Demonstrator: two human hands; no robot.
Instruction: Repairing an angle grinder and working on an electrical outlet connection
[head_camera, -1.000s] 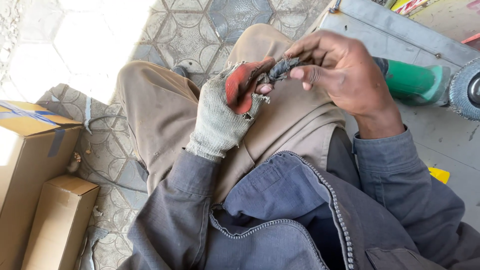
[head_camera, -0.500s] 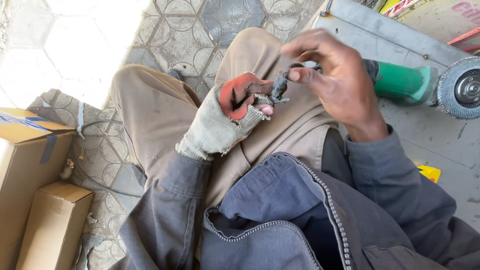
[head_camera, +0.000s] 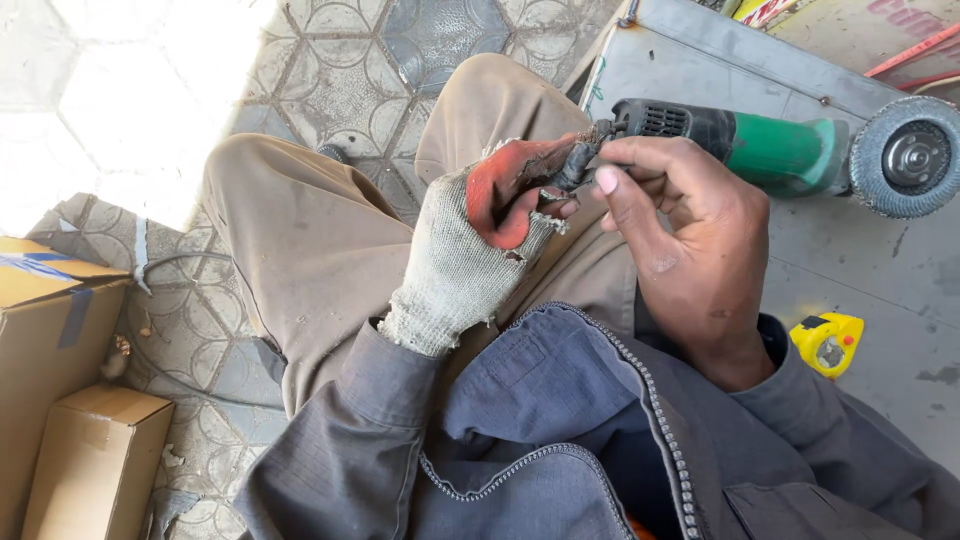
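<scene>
A small dark piece (head_camera: 578, 160), worn and dirty, sits between both hands, above the person's knees and just in front of the angle grinder (head_camera: 780, 150). What it is exactly, I cannot tell; most of it is hidden by fingers.

The left hand (head_camera: 470, 250), in a knitted glove with red coating, is closed around the lower end of the piece, thumb pressed on top. The bare right hand (head_camera: 690, 250) pinches the upper end with thumb and fingertips, wrist bent, the other fingers curled.

To do this well, I think the gloved hand should stay firm while the bare fingers do the fine work, close to the body.

The grinder lies on a grey metal surface (head_camera: 700, 70); a yellow tape measure (head_camera: 828, 343) and cardboard boxes (head_camera: 60, 400) are well apart.
</scene>
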